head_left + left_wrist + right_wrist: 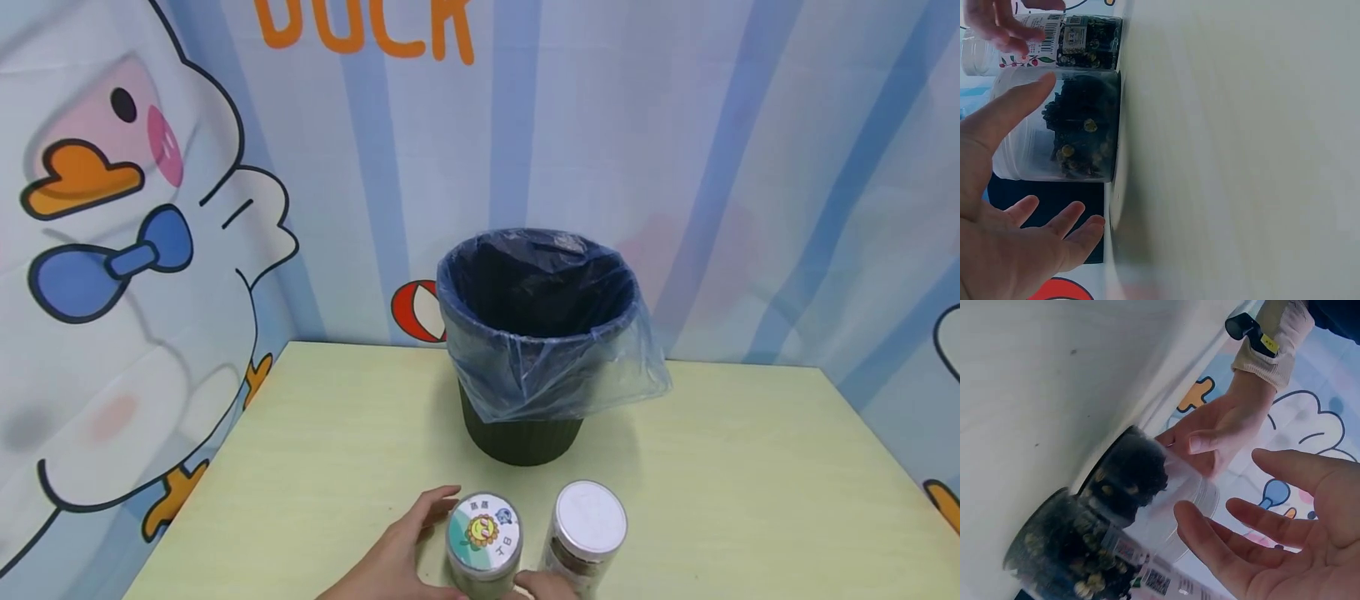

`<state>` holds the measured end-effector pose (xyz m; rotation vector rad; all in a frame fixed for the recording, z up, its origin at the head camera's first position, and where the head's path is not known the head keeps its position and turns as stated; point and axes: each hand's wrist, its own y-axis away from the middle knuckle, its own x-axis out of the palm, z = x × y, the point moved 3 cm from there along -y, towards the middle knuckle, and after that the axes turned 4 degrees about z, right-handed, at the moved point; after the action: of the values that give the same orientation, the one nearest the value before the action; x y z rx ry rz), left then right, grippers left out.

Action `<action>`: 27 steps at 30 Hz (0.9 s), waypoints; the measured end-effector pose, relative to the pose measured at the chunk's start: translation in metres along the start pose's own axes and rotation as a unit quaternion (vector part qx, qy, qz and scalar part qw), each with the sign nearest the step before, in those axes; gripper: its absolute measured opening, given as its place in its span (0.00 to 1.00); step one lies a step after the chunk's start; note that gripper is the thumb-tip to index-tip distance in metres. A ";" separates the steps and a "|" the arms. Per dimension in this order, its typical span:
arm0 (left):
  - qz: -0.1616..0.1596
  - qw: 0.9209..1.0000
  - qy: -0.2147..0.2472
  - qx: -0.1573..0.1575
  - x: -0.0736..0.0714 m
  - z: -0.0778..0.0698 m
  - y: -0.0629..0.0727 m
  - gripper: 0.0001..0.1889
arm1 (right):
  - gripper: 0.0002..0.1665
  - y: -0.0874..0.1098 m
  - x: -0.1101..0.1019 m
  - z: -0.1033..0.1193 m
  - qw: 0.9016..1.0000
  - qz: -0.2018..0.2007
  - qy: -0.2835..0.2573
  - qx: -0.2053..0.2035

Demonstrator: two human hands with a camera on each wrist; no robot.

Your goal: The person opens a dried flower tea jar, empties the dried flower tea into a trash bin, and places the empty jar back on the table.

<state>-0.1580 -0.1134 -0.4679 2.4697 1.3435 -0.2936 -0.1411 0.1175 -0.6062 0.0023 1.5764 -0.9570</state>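
Note:
A clear plastic jar [483, 542] with a sunflower picture on its lid stands upright at the table's near edge. It holds dark dried pieces with a few yellowish bits. My left hand [393, 560] reaches around its left side, thumb and fingers spread apart. Beside it on the right is a second jar [588, 533] with a white lid, dark contents and a printed label. My right hand [1310, 544] hovers by both jars, its fingers loosely bent and nothing held. In the head view, only part of that hand shows low between the jars.
Behind the jars, a dark trash bin [521, 442] stands on the pale yellow table [345, 433], lined with a translucent blue bag [540, 375] that hangs over its rim. A cartoon duck curtain [450, 150] closes off the back and sides.

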 end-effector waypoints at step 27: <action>0.042 0.996 0.016 0.076 0.009 0.000 -0.008 0.47 | 0.28 -0.113 -0.141 0.086 0.986 0.035 0.134 0.089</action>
<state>-0.1595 -0.1024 -0.4724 2.6595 1.2680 -0.3499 -0.0893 0.0648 -0.4204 0.3224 1.7175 -1.0723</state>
